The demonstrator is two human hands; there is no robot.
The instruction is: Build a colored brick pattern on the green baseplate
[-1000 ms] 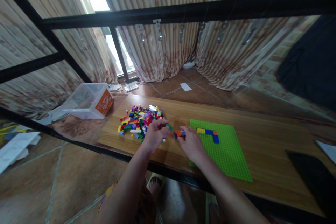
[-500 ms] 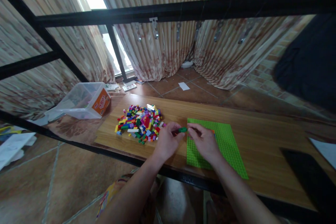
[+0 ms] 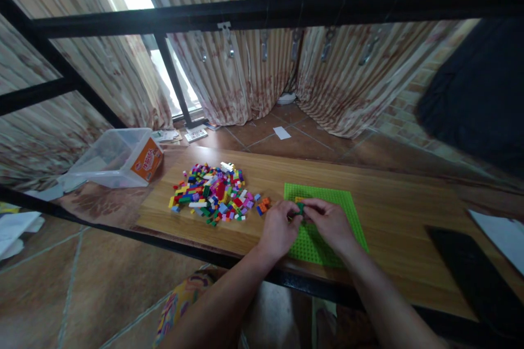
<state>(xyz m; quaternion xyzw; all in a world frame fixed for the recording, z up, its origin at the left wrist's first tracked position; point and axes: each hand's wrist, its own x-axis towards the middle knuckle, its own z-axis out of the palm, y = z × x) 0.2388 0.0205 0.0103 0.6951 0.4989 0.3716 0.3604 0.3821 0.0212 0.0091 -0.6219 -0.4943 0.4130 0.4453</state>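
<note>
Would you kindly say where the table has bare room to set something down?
The widest bare patch of table lies between the green baseplate and the dark object; a narrower strip runs behind the baseplate. Crowded: the brick pile, the orange bricks beside it, and the baseplate, where the left hand and right hand are.

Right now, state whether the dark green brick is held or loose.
Held: the dark green brick shows pinched between the left hand and right hand, over the lime-green baseplate. Whether it touches the studs, I cannot tell.

Brick pile [image 3: 220, 192] left of baseplate [image 3: 315, 245]
</note>
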